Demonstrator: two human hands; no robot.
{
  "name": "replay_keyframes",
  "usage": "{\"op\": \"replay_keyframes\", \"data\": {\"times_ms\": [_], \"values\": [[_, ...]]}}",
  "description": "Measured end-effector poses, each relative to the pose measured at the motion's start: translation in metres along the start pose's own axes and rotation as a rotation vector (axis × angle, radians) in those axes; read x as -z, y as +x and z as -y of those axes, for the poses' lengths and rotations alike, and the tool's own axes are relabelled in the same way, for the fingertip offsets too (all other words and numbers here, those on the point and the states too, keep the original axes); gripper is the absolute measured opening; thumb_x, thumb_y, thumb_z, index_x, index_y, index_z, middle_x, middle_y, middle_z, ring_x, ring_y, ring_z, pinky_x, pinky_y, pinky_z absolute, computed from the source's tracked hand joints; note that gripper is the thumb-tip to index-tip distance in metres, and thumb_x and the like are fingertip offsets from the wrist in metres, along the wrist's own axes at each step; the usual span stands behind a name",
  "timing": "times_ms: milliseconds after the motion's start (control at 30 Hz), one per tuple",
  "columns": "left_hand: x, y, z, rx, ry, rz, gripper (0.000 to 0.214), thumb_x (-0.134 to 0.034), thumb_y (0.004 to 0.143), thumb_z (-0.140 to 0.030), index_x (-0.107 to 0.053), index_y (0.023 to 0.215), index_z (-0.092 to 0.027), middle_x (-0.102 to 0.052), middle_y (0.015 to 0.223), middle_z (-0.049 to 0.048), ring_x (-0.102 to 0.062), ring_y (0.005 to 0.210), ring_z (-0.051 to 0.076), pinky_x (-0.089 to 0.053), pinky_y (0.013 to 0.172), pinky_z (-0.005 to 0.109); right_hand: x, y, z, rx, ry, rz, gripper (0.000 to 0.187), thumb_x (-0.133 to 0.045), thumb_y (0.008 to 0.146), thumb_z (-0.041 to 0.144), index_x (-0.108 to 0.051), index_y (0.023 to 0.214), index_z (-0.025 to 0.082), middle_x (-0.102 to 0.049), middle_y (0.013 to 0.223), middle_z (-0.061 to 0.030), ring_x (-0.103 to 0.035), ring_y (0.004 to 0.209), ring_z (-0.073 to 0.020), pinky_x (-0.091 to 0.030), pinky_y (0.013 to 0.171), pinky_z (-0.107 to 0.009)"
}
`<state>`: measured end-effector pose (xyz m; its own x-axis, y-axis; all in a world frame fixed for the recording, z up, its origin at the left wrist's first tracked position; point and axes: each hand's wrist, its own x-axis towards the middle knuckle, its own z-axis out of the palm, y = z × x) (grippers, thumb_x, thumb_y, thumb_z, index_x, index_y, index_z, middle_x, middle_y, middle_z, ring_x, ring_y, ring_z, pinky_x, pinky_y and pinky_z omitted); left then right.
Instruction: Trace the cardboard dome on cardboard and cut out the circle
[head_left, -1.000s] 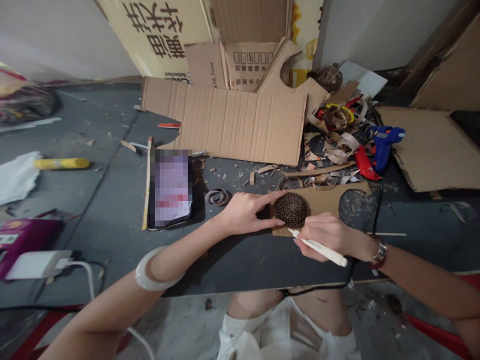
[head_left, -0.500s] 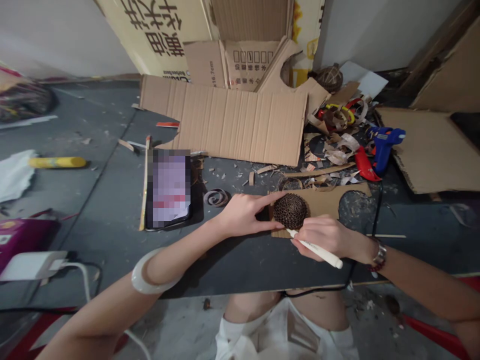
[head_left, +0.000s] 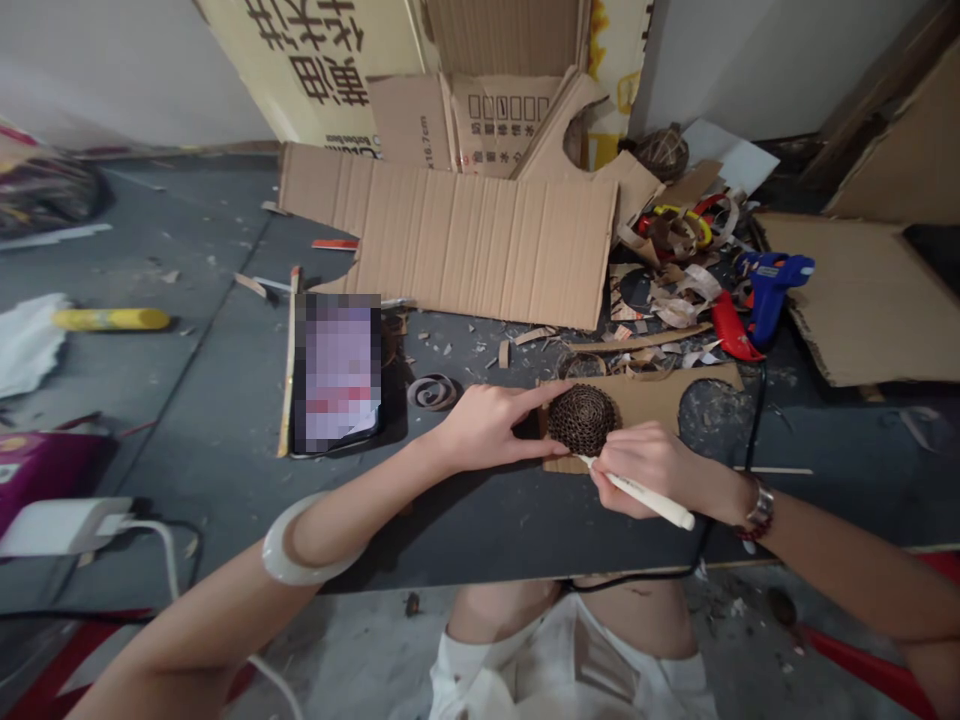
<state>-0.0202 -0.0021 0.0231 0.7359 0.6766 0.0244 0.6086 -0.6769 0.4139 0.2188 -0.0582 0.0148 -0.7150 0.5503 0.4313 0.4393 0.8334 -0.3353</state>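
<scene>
Seemingly "16.7cm" on the cardboard flap (head_left: 412,120)

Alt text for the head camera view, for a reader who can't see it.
Two hands work over a dark table: the left hand rests against a dome of coiled corrugated cardboard on a flat cardboard piece, while the right hand holds a white pen, its tip at the dome's lower edge. Cardboard sheets, scraps and a blue glue gun lie beyond.
</scene>
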Motion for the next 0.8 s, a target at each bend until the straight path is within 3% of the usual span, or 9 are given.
{"op": "replay_keyframes", "data": {"times_ms": [633,733,800], "values": [[0.000,-0.001,0.000,-0.003,0.000,0.008,0.072,-0.057,0.083,-0.062,-0.045,0.143,-0.022,-0.063,0.064,-0.0043,-0.057,0.051,0.010,-0.031,0.049,0.021,0.006,0.000,-0.005,-0.165,0.124,-0.050,0.018,-0.046,0.076,0.009,-0.043,0.064,0.022,-0.051,0.050,0.0040,-0.047,0.043,-0.0092,-0.033,0.046,-0.022],[0.000,0.000,0.000,-0.001,0.004,0.001,0.072,-0.056,0.083,-0.063,-0.046,0.142,-0.022,-0.063,0.063,-0.0040,-0.056,0.050,0.010,-0.030,0.048,0.021,0.009,-0.004,-0.009,-0.236,0.226,-0.173,0.018,-0.050,0.077,0.013,-0.045,0.062,0.022,-0.051,0.049,0.0048,-0.046,0.042,-0.0083,-0.033,0.045,-0.022],[0.000,0.000,0.000,0.002,0.010,-0.002,0.072,-0.056,0.083,-0.063,-0.047,0.141,-0.021,-0.064,0.064,-0.0034,-0.056,0.050,0.011,-0.030,0.048,0.021,0.010,-0.006,-0.014,-0.377,0.315,-0.357,0.018,-0.055,0.080,0.019,-0.047,0.063,0.021,-0.049,0.049,0.0056,-0.043,0.041,-0.0083,-0.032,0.043,-0.023]]}}
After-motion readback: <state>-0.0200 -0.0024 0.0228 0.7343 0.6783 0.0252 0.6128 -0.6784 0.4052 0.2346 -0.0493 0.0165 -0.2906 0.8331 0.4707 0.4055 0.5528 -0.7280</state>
